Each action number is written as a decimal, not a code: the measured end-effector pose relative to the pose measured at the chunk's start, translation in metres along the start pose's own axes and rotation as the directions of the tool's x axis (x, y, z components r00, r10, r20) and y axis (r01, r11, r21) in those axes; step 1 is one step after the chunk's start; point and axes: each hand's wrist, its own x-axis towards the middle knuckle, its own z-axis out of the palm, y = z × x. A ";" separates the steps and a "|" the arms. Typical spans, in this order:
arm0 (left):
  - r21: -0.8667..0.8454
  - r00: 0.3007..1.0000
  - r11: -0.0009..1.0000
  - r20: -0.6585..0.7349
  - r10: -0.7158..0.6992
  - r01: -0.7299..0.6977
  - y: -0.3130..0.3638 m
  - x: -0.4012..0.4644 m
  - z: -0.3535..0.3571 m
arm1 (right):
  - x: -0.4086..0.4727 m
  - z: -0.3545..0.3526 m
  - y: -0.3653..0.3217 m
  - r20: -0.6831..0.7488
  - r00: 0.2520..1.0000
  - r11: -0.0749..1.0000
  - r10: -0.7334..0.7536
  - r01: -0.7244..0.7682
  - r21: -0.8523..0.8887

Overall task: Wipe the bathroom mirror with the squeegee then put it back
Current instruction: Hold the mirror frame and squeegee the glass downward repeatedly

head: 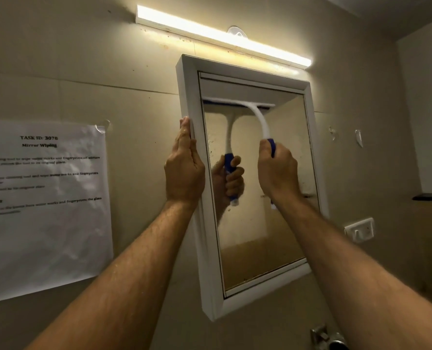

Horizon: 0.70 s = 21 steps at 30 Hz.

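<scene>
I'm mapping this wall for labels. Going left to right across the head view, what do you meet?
Printed task sheet → left hand on the mirror frame → squeegee gripped by the right hand → wall switch.

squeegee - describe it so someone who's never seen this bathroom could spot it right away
Find the white-framed mirror on the beige wall under the strip light. Near the top of its glass a blade lies across, and from it a curved white neck runs down to a blue grip held by the right hand: that is the squeegee. Its reflected twin sits just left of it, inside the glass.
</scene>
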 end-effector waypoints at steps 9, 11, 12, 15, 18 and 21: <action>-0.031 1.000 0.999 0.002 -0.015 0.015 0.000 -0.002 0.002 | 0.017 -0.005 -0.019 -0.081 0.995 0.998 -0.053 0.056 0.026; -0.036 1.000 0.999 0.002 -0.015 0.016 0.001 -0.002 0.001 | 0.022 -0.001 -0.023 -0.076 0.996 0.998 -0.056 0.058 0.023; -0.034 1.000 0.999 -0.002 -0.014 0.014 0.001 -0.002 0.001 | 0.022 0.000 -0.022 -0.068 0.996 0.998 -0.054 0.055 0.019; -0.023 1.000 1.000 -0.009 -0.014 0.014 0.002 -0.002 0.001 | 0.010 0.004 -0.007 -0.047 0.999 1.000 -0.028 0.027 -0.007; -0.035 1.000 0.999 -0.009 -0.010 0.010 0.003 -0.002 0.001 | -0.012 0.002 0.016 -0.048 0.999 0.999 -0.024 0.022 -0.044; -0.049 1.000 0.999 -0.006 -0.015 0.015 0.006 -0.005 0.002 | -0.026 -0.005 0.029 -0.040 0.999 0.998 -0.035 0.033 -0.052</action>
